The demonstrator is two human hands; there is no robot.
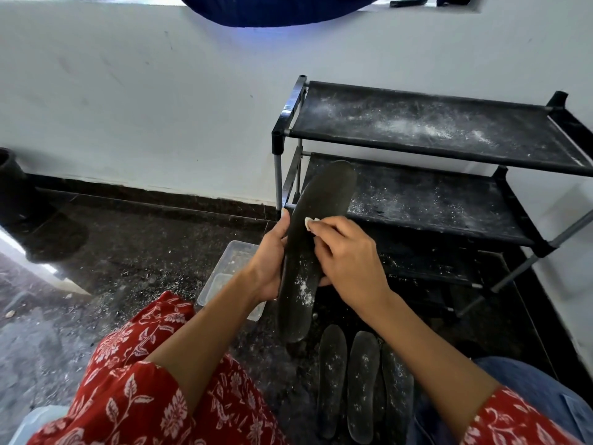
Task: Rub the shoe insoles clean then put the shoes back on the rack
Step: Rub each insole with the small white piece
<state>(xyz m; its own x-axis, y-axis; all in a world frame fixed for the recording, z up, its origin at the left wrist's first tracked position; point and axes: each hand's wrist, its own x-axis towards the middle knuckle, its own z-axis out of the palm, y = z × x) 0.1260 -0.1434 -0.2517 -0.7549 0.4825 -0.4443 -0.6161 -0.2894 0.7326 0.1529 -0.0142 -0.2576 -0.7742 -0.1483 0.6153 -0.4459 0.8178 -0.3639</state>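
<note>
A long dark insole [324,200], dusted with white powder near its lower half, is held upright in front of me. My left hand [268,261] grips its left edge around the middle. My right hand [345,255] presses a small white piece [309,222] against the insole's face, fingers closed on it. Three more dark insoles [362,380] lie side by side on the floor below, speckled white. The black shoe rack [417,130] stands right behind, both shelves bare of shoes and powdered white.
A clear plastic container [229,271] sits on the dark floor left of my hands. White powder is scattered over the floor. A dark pot [12,184] stands at the far left by the white wall. My red patterned clothing fills the bottom.
</note>
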